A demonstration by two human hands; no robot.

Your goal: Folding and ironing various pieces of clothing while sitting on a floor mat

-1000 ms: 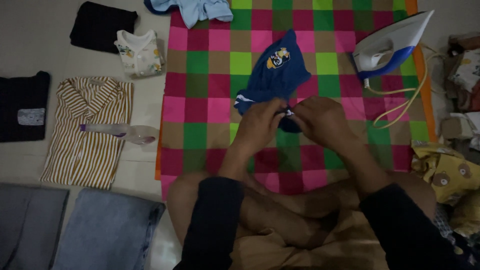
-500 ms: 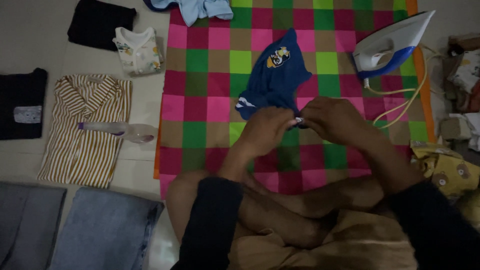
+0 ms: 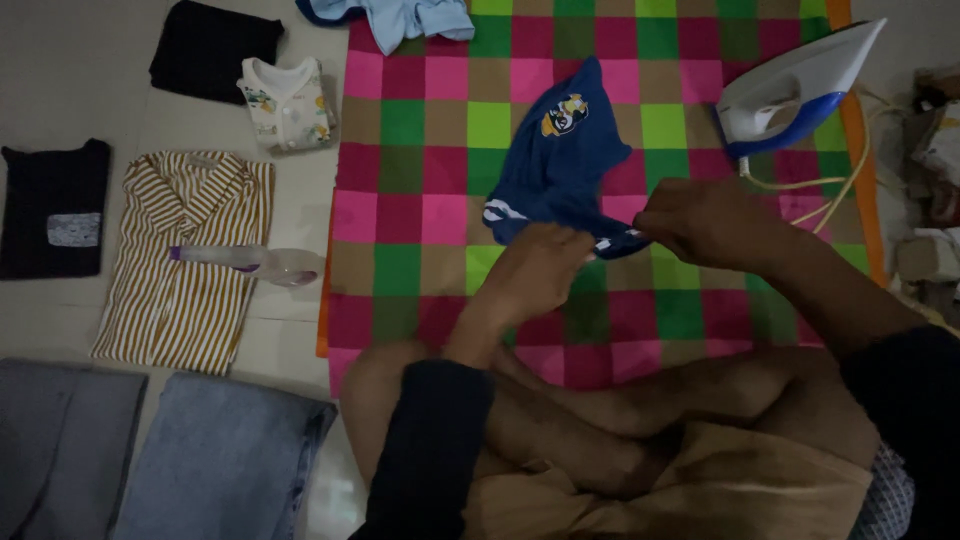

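Hands: two, both bare, with dark sleeves above them.
Left hand (image 3: 535, 270): grip closed on the near hem of the blue garment (image 3: 560, 160), fingers curled under the cloth.
Right hand (image 3: 705, 220): grip pinched shut on the same hem, further right, so the edge is stretched between the two hands.
Blue garment: one, small, with a yellow printed patch; it lies on the checked blanket (image 3: 420, 120), near its middle, its far end pointing away from the person.
Iron (image 3: 790, 90): one, white and blue, standing at the blanket's right edge with its pale cord (image 3: 810, 185) looping beside it.
Folded clothes on the floor, left: one striped shirt (image 3: 185, 260), one small white baby top (image 3: 285, 105), two dark pieces, two grey-blue pieces.
Spray bottle (image 3: 250, 263): one, lying on the striped shirt.
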